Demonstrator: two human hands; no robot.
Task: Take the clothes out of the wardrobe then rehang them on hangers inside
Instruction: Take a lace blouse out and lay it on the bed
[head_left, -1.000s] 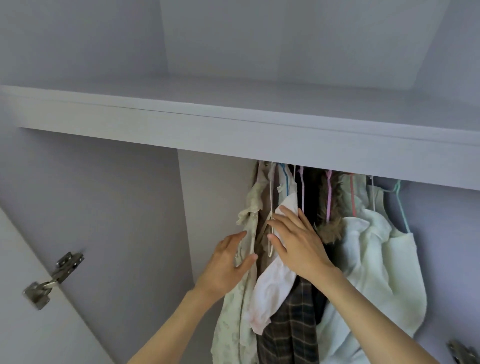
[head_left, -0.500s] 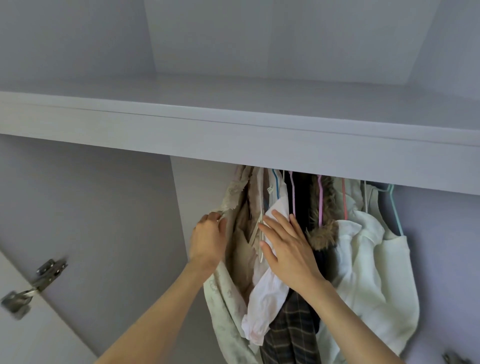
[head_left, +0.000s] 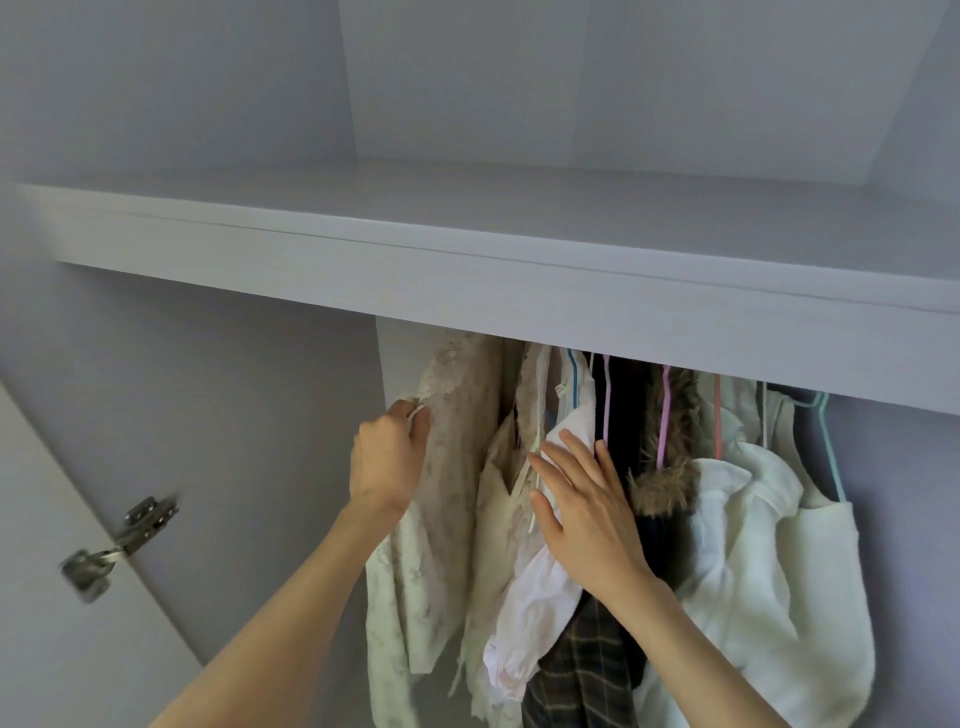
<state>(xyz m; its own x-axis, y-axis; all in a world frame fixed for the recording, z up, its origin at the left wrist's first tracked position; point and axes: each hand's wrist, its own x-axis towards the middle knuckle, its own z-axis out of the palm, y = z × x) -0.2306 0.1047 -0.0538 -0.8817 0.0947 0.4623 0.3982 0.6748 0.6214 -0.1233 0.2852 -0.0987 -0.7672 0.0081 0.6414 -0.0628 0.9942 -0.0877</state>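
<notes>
clothes (head_left: 613, 519) packed rightward, open space left

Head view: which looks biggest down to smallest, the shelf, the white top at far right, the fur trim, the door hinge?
Shelf, white top, then fur trim and hinge, too alike to rank.

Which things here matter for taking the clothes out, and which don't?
Matter:
left hand, gripping the lace garment
right hand, flat on the white shirt
hangers

Don't matter:
shelf
door hinge
</notes>
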